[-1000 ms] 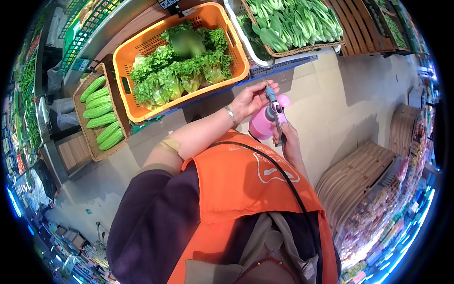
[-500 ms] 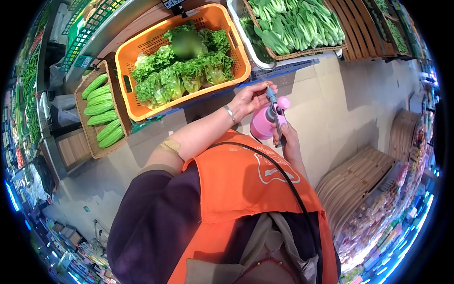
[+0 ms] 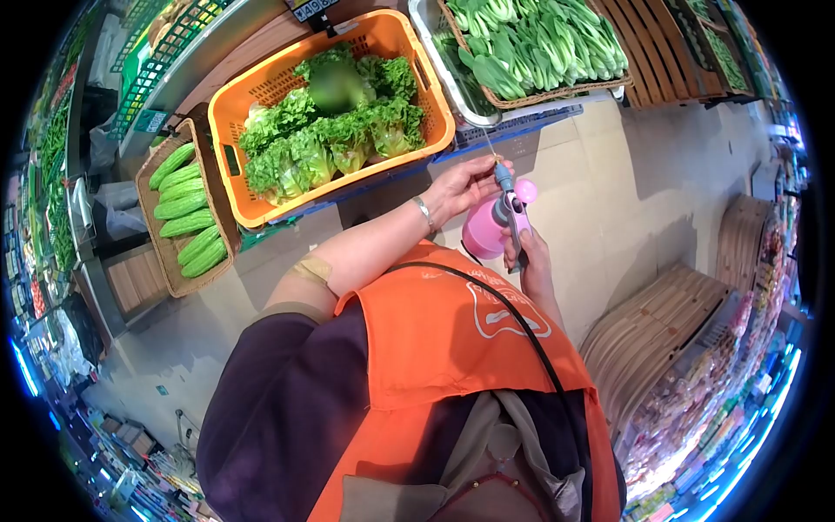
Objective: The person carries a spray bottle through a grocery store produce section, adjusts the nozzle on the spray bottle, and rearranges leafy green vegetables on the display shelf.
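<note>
A pink pressure spray bottle [image 3: 484,230] with a grey head and nozzle is held in front of my orange apron. My right hand [image 3: 535,256] wraps around its grey handle. My left hand [image 3: 467,186], wearing a bracelet, has its fingertips pinched at the grey nozzle's tip [image 3: 501,170]. From that tip a thin streak, like a water jet, runs up toward the crates. Just beyond my left hand is an orange crate [image 3: 348,190] holding heads of leafy lettuce [image 3: 313,152].
Bitter gourds [image 3: 183,204] lie in a wicker basket [image 3: 228,228] at the left. Bok choy [image 3: 557,48] fills another basket at the top. Slatted wooden stands [image 3: 648,52] are at the upper right, and a curved wooden display [image 3: 652,317] stands at the right. Tiled floor [image 3: 600,187] lies between.
A thin streak now shows at the nozzle, where none was visible before. The crates shift slightly leftward in view. Both hands keep their hold on the bottle.
</note>
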`<state>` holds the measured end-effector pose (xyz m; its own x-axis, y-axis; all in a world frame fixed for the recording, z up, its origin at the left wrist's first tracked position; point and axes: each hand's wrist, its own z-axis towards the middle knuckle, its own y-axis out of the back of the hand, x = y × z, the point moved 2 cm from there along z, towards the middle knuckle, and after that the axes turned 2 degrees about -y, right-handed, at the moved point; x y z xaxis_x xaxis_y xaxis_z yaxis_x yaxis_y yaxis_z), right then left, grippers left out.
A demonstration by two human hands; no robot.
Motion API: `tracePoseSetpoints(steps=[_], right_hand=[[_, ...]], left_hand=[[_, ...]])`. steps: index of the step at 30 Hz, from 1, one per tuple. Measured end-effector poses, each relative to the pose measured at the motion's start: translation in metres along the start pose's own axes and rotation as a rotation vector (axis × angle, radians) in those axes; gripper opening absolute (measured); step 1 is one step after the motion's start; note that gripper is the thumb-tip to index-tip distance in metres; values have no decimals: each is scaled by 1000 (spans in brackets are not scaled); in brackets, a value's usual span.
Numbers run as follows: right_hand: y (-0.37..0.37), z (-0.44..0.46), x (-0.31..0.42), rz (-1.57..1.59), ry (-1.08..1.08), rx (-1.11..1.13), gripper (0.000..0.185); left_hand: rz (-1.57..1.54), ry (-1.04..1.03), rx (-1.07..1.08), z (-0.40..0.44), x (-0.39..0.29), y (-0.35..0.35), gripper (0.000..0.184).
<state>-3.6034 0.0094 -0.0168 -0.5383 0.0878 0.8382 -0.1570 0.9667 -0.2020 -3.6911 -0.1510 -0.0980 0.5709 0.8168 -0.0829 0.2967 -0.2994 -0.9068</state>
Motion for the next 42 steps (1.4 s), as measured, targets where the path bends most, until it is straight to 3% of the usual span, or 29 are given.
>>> tracePoseSetpoints(steps=[13,28,31,37,42], right_hand=[[9,-12,2,-11,-18,-57,38],[38,-34,0,143,71,-212,43],[48,-36,0,236,91,-274,41],[74,-33,21,251,216,-394,37],[102,-19,45,143,175,-482,37]], left_hand=[[23,70,-114,12,9,-12,16],[98,187,151,55,53,-27,21],[137,160,193,60,61,-36,30],[312,223,55,43,48,-41,42],[332,153,-138,25,3,5,31]])
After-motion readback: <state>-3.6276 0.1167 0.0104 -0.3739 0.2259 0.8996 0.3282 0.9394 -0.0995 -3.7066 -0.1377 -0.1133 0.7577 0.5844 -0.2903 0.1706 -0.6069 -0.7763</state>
